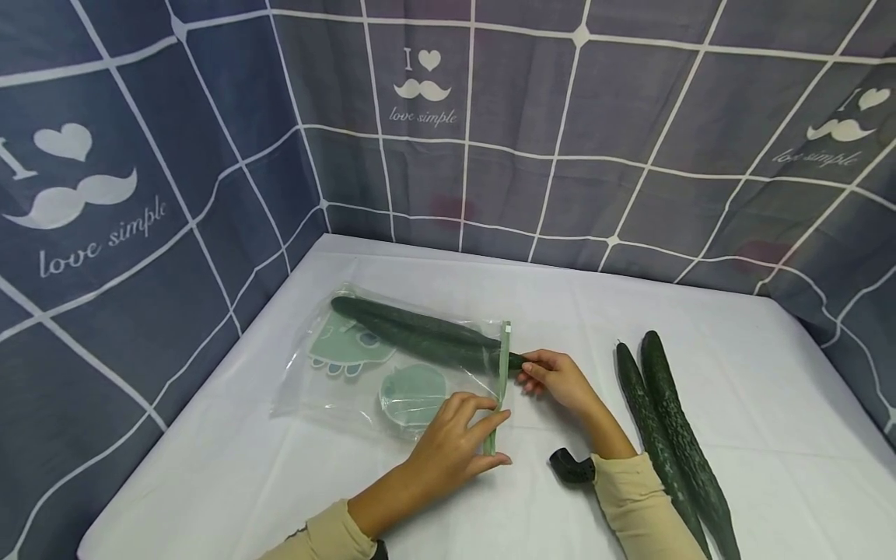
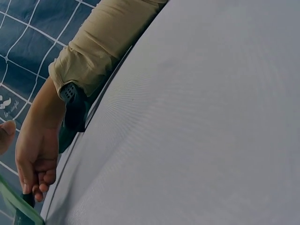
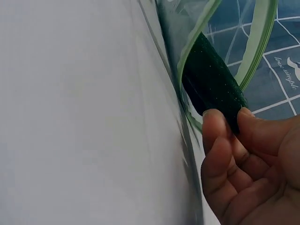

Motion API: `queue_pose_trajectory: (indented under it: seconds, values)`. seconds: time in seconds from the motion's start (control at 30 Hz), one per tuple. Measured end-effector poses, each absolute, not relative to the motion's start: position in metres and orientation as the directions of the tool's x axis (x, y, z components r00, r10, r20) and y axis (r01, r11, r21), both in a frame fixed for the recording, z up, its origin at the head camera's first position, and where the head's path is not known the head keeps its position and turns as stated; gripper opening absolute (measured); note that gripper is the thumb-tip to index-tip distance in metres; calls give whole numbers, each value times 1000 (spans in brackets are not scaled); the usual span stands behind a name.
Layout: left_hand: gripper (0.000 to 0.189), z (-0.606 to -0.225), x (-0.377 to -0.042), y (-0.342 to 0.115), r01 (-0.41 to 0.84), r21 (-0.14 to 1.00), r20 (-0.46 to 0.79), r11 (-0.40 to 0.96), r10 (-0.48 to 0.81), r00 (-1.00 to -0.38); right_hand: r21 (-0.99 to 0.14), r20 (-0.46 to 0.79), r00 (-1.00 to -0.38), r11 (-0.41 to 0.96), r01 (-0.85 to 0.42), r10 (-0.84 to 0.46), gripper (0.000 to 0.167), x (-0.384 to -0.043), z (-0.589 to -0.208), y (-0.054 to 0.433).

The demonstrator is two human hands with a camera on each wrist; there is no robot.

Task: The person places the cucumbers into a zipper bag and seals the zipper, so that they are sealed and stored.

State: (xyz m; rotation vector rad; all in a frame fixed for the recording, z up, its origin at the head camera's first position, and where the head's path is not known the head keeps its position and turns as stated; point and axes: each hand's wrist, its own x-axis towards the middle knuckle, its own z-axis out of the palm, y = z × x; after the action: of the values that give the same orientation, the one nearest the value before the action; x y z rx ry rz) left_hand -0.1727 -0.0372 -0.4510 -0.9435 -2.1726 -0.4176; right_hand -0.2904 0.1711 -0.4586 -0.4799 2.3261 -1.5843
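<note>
One cucumber (image 1: 420, 330) lies mostly inside the bag (image 1: 325, 404), its tip (image 1: 516, 361) pinched by the right hand (image 1: 558, 379); the left hand (image 1: 453, 442) grips the mouth (image 1: 505, 350). Should that left grip slacken, the mouth could fold and snag the cucumber.

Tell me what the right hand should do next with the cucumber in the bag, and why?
I think the right hand should gently push the cucumber a bit farther into the bag. Most of it lies inside, but the end that hand pinches sticks out past the green rim, and the opening gapes.
</note>
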Motion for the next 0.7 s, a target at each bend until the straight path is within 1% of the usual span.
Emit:
queue_pose_trajectory:
  seconds: [0.17, 0.3, 0.47, 0.57, 0.7]
  values:
    - [56, -451, -172, -38, 744, 16, 719, 668, 509, -473, -931, -56, -903, 348, -107, -427, 30, -290, -460, 168]
    - [56, -450, -172, -39, 747, 21, 715, 665, 512, -476, -923, -60, -888, 363, -124, -456, 31, -290, -461, 165]
    - [55, -449, -172, -39, 749, 38, 706, 662, 512, -489, -857, -48, -885, 474, -202, -463, 30, -289, -461, 161]
    - [54, -448, -172, -40, 745, 57, 696, 664, 509, -507, -812, -39, -887, 532, -240, -460, 29, -290, -460, 158]
    - [53, -446, -171, -41, 736, 98, 672, 669, 501, -545, -784, -35, -875, 557, -275, -483, 28, -292, -460, 155]
